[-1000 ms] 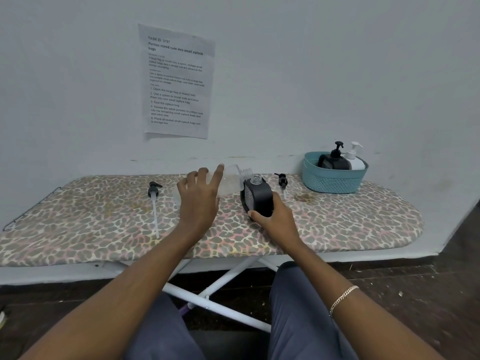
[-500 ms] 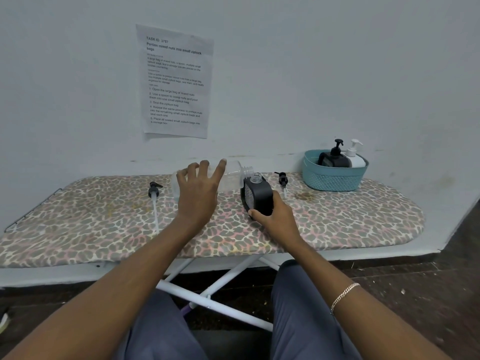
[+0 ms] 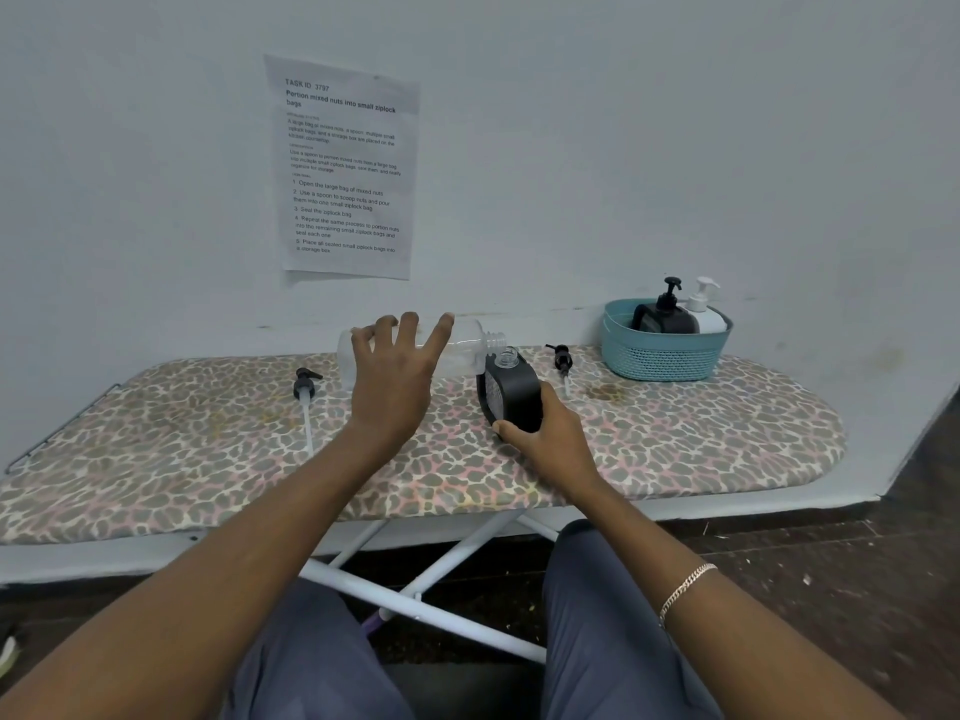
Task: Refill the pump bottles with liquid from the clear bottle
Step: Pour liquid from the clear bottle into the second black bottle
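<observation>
My left hand [image 3: 395, 381] holds the clear bottle [image 3: 465, 348] on its side above the board, fingers spread over its body. Its open neck points right and sits just over the mouth of a black pump bottle [image 3: 511, 389], which has no pump on it. My right hand [image 3: 550, 439] grips that black bottle low on its side and tips it slightly left, its base on the ironing board [image 3: 675, 439]. Two loose black pump heads with tubes lie on the board, one to the left [image 3: 305, 387] and one to the right [image 3: 562, 358].
A teal basket [image 3: 660, 356] at the back right of the board holds a black pump bottle [image 3: 665, 317] and a white one [image 3: 706, 314]. A printed sheet [image 3: 345, 168] hangs on the wall behind. The board's metal legs and my knees are below.
My left hand has lifted the clear bottle and swung it closer to level, so more of its body shows left of my hand. My right hand and the black bottle stayed put.
</observation>
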